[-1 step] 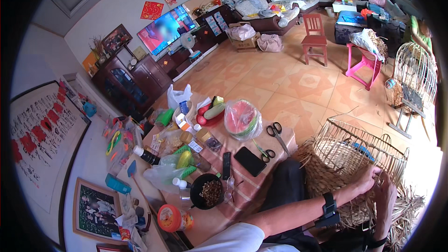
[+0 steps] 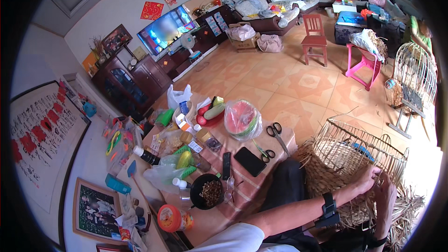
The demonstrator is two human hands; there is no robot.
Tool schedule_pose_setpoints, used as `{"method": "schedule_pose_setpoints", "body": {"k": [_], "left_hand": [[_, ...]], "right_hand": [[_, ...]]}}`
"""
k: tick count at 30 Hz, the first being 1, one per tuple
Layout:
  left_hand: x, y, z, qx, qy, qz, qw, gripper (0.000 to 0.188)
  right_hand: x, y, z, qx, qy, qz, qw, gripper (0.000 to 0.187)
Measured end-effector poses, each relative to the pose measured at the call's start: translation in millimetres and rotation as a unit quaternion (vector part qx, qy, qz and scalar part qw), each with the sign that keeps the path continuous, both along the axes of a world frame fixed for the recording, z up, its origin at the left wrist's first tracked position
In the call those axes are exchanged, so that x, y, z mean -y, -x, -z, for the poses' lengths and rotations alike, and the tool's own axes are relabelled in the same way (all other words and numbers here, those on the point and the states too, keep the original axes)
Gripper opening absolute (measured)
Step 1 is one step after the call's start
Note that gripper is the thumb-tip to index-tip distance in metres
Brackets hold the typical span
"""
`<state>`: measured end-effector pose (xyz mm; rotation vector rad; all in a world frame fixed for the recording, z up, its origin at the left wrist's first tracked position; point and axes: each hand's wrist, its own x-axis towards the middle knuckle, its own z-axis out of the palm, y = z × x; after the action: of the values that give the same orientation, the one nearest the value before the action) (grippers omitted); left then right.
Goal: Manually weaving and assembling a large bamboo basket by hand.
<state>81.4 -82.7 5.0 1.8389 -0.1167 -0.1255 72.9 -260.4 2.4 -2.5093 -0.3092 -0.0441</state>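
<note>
A half-woven basket [image 2: 322, 177] of pale dried plant strands on an open frame of thin rods stands at my right side. My left hand [image 2: 366, 180] is at its near right rim, fingers closed in a pinch. Close beside it, my right hand [image 2: 385, 192] is also closed, against the woven edge. What the fingers grip is too small to make out, perhaps hidden by the hands. Loose dried strands [image 2: 407, 212] hang and lie in a bundle beside and below my right hand. Something blue [image 2: 364, 151] shows inside the basket.
On the table [image 2: 280, 177] at left are scissors [image 2: 276, 133], a black phone [image 2: 250, 161], a remote [image 2: 227, 165], a wrapped cut watermelon [image 2: 242, 119] and a dark bowl [image 2: 206, 191]. Beyond are a red chair [image 2: 313, 39], a pink stool [image 2: 364, 65] and another person [image 2: 420, 35] by a tall rod frame [image 2: 415, 72].
The picture on the television screen differs. My hands and the basket show no visible movement.
</note>
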Motion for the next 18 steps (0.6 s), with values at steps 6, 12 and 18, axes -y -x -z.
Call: {"method": "schedule_pose_setpoints", "body": {"k": [6,12,18], "left_hand": [[3,1,13,0.047,-0.02,-0.03,0.998,0.039],[2,0,28,0.099,-0.069,-0.008,0.993,0.029],[4,9,36,0.151,-0.163,-0.001,0.975,0.02]], "right_hand": [[6,-3,11,-0.127,-0.162,0.044,0.978,0.011],[5,0,8,-0.016,-0.015,0.02,1.0,0.014],[-3,9,-9,0.114,0.132,0.023,0.984,0.009]]}}
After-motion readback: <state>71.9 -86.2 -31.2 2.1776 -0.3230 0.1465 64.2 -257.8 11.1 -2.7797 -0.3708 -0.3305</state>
